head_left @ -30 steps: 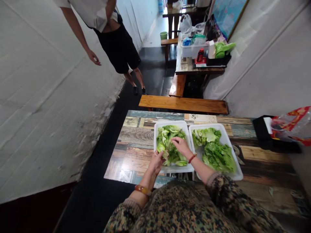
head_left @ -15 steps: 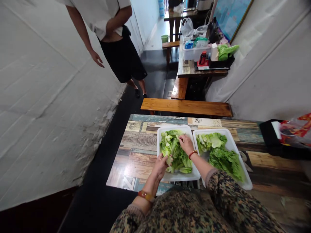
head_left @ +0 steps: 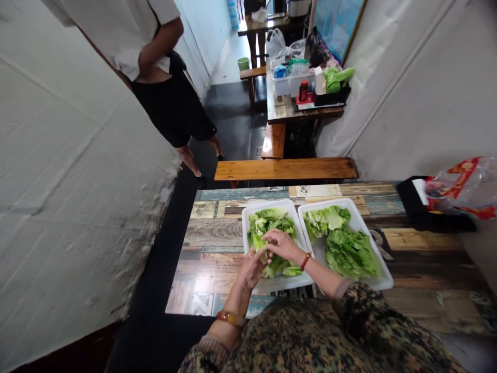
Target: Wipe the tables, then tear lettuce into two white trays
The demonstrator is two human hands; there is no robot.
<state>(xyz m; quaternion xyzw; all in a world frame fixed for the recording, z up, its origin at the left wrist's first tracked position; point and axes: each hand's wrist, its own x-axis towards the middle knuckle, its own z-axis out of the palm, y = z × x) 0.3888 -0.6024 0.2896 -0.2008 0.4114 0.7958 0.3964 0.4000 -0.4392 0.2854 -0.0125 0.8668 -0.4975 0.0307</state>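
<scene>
Two white plastic trays stand side by side on a wood-patterned table. Torn lettuce leaves [head_left: 274,217] fill the left tray [head_left: 245,228]. Above its near left part my left hand [head_left: 252,267] pinches a pale green lettuce leaf [head_left: 261,243]. My right hand [head_left: 283,244] meets it there, its fingertips closed at the same leaf and partly hiding it. In the right tray [head_left: 382,269] lie more lettuce leaves [head_left: 351,254], in a pale bunch at the back and a darker green bunch nearer; neither hand touches them.
A wooden bench [head_left: 285,169] runs behind the table [head_left: 209,248]. Farther back, another table [head_left: 277,113] carries a plastic bin and bags. A person in black shorts [head_left: 174,103] stands at the left wall. A black box with a red-printed bag [head_left: 462,186] sits at right.
My right hand has moved left and nearer from the lettuce pile to meet my left hand at the leaf. The person at the left has stepped closer, and the view has shifted slightly.
</scene>
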